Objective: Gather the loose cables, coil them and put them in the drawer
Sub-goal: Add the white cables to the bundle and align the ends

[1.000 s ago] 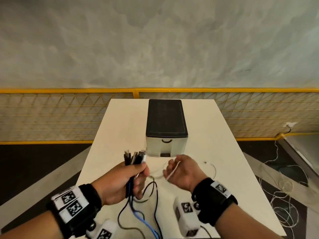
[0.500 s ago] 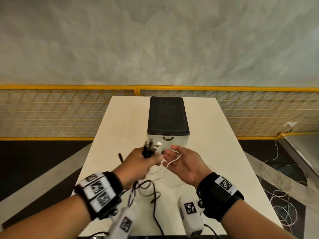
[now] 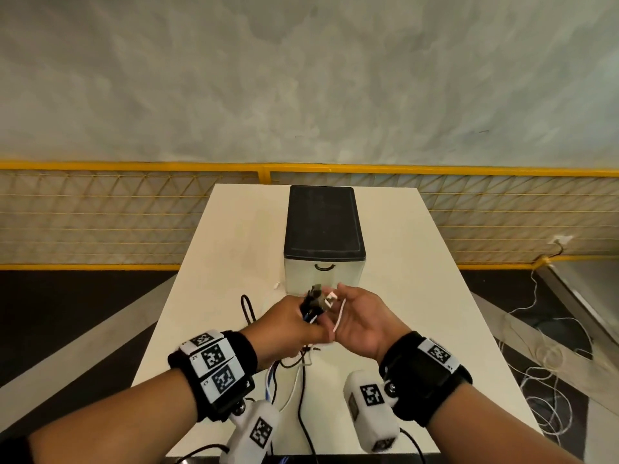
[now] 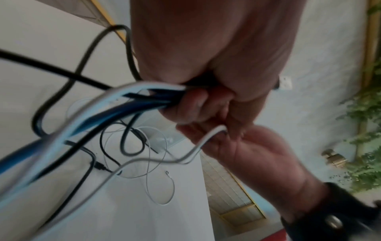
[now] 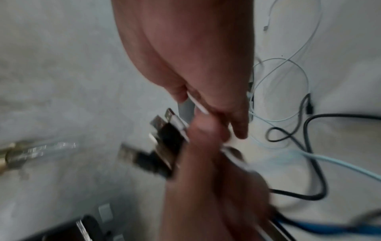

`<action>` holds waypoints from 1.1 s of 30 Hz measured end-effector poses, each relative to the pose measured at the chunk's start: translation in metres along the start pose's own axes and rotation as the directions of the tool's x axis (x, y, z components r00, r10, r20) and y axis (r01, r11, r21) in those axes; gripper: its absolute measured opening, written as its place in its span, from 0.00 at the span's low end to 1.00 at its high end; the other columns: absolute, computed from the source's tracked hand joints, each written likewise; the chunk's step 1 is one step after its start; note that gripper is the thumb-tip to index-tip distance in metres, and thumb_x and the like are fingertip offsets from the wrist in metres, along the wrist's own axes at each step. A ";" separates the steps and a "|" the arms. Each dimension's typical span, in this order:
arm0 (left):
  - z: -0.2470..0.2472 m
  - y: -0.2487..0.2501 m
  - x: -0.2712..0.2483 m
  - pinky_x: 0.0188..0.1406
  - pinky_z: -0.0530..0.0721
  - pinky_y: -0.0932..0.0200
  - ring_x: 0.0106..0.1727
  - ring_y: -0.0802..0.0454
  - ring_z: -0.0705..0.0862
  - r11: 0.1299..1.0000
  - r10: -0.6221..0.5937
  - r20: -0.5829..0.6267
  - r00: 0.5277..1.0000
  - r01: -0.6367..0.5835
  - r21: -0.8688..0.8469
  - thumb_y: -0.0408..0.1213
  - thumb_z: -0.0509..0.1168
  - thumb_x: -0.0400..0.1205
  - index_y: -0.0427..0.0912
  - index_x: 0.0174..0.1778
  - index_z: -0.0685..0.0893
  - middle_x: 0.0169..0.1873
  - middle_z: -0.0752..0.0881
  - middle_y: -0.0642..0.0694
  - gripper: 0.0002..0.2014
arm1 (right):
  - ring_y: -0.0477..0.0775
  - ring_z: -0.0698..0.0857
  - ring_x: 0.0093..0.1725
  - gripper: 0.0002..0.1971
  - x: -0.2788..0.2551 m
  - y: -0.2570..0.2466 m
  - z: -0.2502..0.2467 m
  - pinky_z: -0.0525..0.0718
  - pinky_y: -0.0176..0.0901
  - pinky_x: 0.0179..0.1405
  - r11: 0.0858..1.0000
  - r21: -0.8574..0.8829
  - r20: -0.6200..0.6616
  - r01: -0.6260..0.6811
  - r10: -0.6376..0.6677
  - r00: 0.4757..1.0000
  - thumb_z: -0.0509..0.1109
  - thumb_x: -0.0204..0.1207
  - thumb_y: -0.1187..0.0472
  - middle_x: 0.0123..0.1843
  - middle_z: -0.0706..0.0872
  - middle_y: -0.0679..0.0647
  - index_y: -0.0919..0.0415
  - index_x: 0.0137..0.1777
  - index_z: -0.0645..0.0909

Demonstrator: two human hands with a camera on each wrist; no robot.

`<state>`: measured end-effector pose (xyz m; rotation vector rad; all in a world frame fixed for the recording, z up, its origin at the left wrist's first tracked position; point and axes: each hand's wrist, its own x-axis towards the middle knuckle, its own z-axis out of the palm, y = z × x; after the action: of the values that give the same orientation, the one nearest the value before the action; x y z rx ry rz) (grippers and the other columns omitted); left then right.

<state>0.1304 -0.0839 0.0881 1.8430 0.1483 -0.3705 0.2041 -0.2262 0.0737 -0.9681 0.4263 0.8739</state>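
Note:
My left hand (image 3: 310, 318) grips a bundle of black, blue and white cables (image 4: 132, 101), their USB plugs (image 3: 316, 296) sticking up from the fist. The loose lengths hang down onto the white table (image 3: 418, 296). My right hand (image 3: 345, 308) is palm up against the left and pinches a white cable (image 3: 339, 314) between thumb and fingers (image 5: 237, 124). Both hands hover just in front of the black-topped drawer box (image 3: 323, 229); its drawer front (image 3: 323, 274) is shut.
A thin white cable (image 4: 163, 187) and black cable loops (image 3: 247, 308) lie on the table below the hands. A small white plug (image 3: 277, 285) lies left of the box. A yellow mesh fence (image 3: 100, 222) runs behind, and white cords (image 3: 552, 356) lie on the floor to the right.
Both hands have moved forward toward the drawer box and come together. The right hand has brought the white cable up against the left hand's bundle.

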 end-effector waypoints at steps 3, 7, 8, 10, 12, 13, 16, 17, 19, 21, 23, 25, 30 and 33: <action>-0.006 -0.005 -0.024 0.27 0.75 0.67 0.26 0.62 0.77 0.994 -0.042 0.194 0.980 0.021 0.111 0.31 0.75 0.74 0.46 0.34 0.87 0.28 0.84 0.56 0.06 | 0.62 0.94 0.40 0.12 0.013 -0.015 -0.015 0.87 0.56 0.48 0.995 0.094 -0.134 0.039 -0.027 0.991 0.53 0.87 0.62 0.40 0.92 0.63 0.61 0.48 0.78; -0.019 -0.013 -0.043 0.37 0.77 0.71 0.31 0.66 0.82 0.966 -0.143 0.340 0.930 0.056 0.253 0.33 0.77 0.73 0.50 0.36 0.89 0.31 0.87 0.59 0.07 | 0.58 0.92 0.29 0.15 0.016 -0.016 -0.023 0.84 0.52 0.43 0.988 0.151 -0.182 0.040 -0.012 0.983 0.52 0.88 0.61 0.29 0.88 0.58 0.60 0.43 0.76; -0.021 -0.013 -0.044 0.34 0.76 0.71 0.29 0.66 0.80 0.955 -0.177 0.372 0.911 0.067 0.290 0.33 0.77 0.73 0.50 0.36 0.89 0.30 0.86 0.58 0.07 | 0.57 0.92 0.28 0.16 0.016 -0.014 -0.021 0.83 0.52 0.42 0.989 0.145 -0.184 0.029 -0.002 0.983 0.52 0.88 0.60 0.28 0.88 0.57 0.60 0.42 0.76; -0.025 -0.010 -0.050 0.31 0.75 0.72 0.28 0.66 0.79 0.919 -0.258 0.472 0.843 0.064 0.388 0.33 0.77 0.74 0.47 0.39 0.89 0.31 0.85 0.57 0.04 | 0.56 0.91 0.28 0.17 0.018 -0.010 -0.023 0.82 0.52 0.43 0.988 0.153 -0.212 0.036 -0.002 0.977 0.51 0.89 0.59 0.28 0.87 0.57 0.60 0.41 0.76; -0.027 -0.010 -0.057 0.38 0.80 0.65 0.35 0.62 0.82 0.876 -0.333 0.583 0.741 0.015 0.481 0.36 0.76 0.74 0.42 0.44 0.89 0.36 0.87 0.53 0.05 | 0.57 0.92 0.28 0.18 0.020 -0.010 -0.027 0.82 0.53 0.43 0.983 0.171 -0.237 0.060 -0.018 0.971 0.50 0.89 0.58 0.28 0.88 0.57 0.60 0.41 0.76; -0.028 -0.012 -0.059 0.43 0.82 0.60 0.38 0.61 0.83 0.866 -0.343 0.600 0.723 -0.004 0.501 0.37 0.76 0.74 0.43 0.45 0.89 0.38 0.87 0.52 0.06 | 0.57 0.92 0.29 0.18 0.019 -0.011 -0.029 0.82 0.53 0.43 0.984 0.168 -0.238 0.060 -0.019 0.971 0.50 0.89 0.58 0.28 0.88 0.57 0.60 0.41 0.76; -0.025 -0.016 -0.048 0.27 0.76 0.60 0.25 0.60 0.76 0.930 -0.234 0.337 0.912 0.108 0.352 0.41 0.75 0.76 0.48 0.37 0.87 0.33 0.84 0.49 0.05 | 0.59 0.91 0.41 0.18 0.017 -0.007 -0.028 0.83 0.54 0.46 0.994 0.096 -0.186 0.059 -0.040 0.982 0.50 0.89 0.56 0.31 0.89 0.58 0.59 0.43 0.77; -0.022 -0.017 -0.037 0.21 0.70 0.61 0.21 0.58 0.71 0.971 -0.194 0.151 0.969 0.167 0.173 0.41 0.74 0.78 0.46 0.34 0.86 0.31 0.82 0.46 0.07 | 0.60 0.90 0.45 0.17 0.017 -0.004 -0.025 0.83 0.55 0.47 0.996 0.065 -0.161 0.056 -0.045 0.986 0.50 0.89 0.56 0.35 0.89 0.59 0.59 0.44 0.77; -0.015 -0.011 -0.012 0.19 0.63 0.64 0.20 0.55 0.66 0.975 -0.176 -0.158 0.972 0.149 -0.167 0.38 0.72 0.80 0.42 0.35 0.85 0.28 0.81 0.44 0.09 | 0.59 0.89 0.48 0.15 0.015 0.006 -0.017 0.82 0.56 0.50 0.998 0.003 -0.116 0.061 -0.060 0.991 0.50 0.89 0.55 0.45 0.90 0.61 0.59 0.48 0.76; -0.003 0.000 0.005 0.19 0.62 0.66 0.18 0.56 0.67 0.956 -0.169 -0.239 0.956 0.101 -0.274 0.36 0.73 0.79 0.40 0.41 0.87 0.26 0.82 0.48 0.04 | 0.57 0.89 0.47 0.16 0.012 0.015 -0.006 0.80 0.56 0.53 0.996 -0.052 -0.051 0.069 -0.071 0.996 0.48 0.89 0.54 0.54 0.90 0.60 0.59 0.55 0.78; 0.012 0.008 0.011 0.16 0.65 0.69 0.15 0.60 0.71 0.964 -0.138 -0.218 0.966 0.080 -0.253 0.31 0.73 0.77 0.37 0.44 0.87 0.24 0.81 0.51 0.03 | 0.57 0.88 0.49 0.21 0.010 0.023 0.004 0.81 0.58 0.54 0.996 -0.040 0.023 0.082 -0.081 0.996 0.48 0.89 0.55 0.55 0.91 0.59 0.61 0.63 0.81; 0.021 0.010 0.013 0.13 0.69 0.71 0.15 0.65 0.75 0.965 -0.129 -0.239 0.962 0.066 -0.255 0.24 0.70 0.77 0.32 0.45 0.87 0.26 0.82 0.49 0.04 | 0.57 0.88 0.51 0.21 0.008 0.026 0.011 0.84 0.56 0.50 0.997 -0.026 0.025 0.072 -0.071 0.997 0.49 0.89 0.56 0.54 0.92 0.57 0.62 0.65 0.83; 0.018 0.004 -0.003 0.17 0.72 0.70 0.18 0.63 0.76 0.989 -0.101 -0.103 0.990 0.088 -0.119 0.20 0.70 0.73 0.36 0.38 0.86 0.23 0.82 0.52 0.06 | 0.59 0.89 0.42 0.17 0.009 0.020 -0.002 0.85 0.52 0.46 1.000 0.024 -0.003 -0.019 0.019 1.000 0.55 0.86 0.57 0.44 0.91 0.61 0.65 0.53 0.84; 0.014 -0.008 -0.029 0.27 0.78 0.71 0.23 0.64 0.80 0.990 -0.128 0.182 0.975 0.116 0.079 0.26 0.75 0.71 0.44 0.31 0.89 0.23 0.86 0.55 0.09 | 0.57 0.87 0.40 0.12 0.014 0.000 -0.016 0.82 0.50 0.42 0.996 0.083 -0.109 0.024 -0.015 0.994 0.54 0.87 0.61 0.32 0.87 0.57 0.61 0.46 0.77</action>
<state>0.0982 -0.0926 0.0871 1.8597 0.1210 -0.6394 0.2136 -0.2337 0.0563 -0.9426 0.5415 0.7822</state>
